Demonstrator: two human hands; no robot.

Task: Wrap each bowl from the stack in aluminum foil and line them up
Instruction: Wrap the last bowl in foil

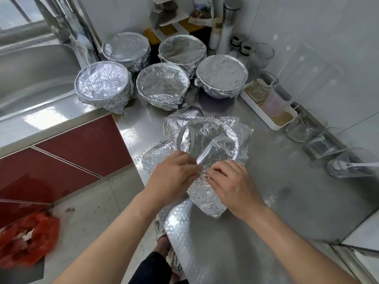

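Bowl number six, as we count it, is the foil-covered bowl (209, 140) sitting on the steel counter (287, 201) directly beyond our fingertips, centred between the two hands so that neither is meaningfully nearer. Our left hand (172, 175) and right hand (231, 181) are drawn close together at its near rim. Thumbs and fingertips of both pinch the same gathered edge of the foil (205, 197), the knuckles almost touching. The bowl is round and so offers no long axis of its own. The sheet does have one, running from the far rim over the mouth toward us and on past the hands, where a crumpled tail hangs loose below and between the wrists. That near-side tail is what the coming move turns on, we judge: it lies on our side of the bowl and has to be tucked down and under the rim. Farther out beyond the hands stand five wrapped bowls, a back pair (126, 50) and a front row of three (163, 87), all with mouths sealed over. Two more foil bundles (180, 119) lie just beyond the left hand and to its outer side (whether each hides a bowl or is only crumpled sheet we cannot tell). No bare stack shows anywhere within reach, so this may well be among the last to join the rows.
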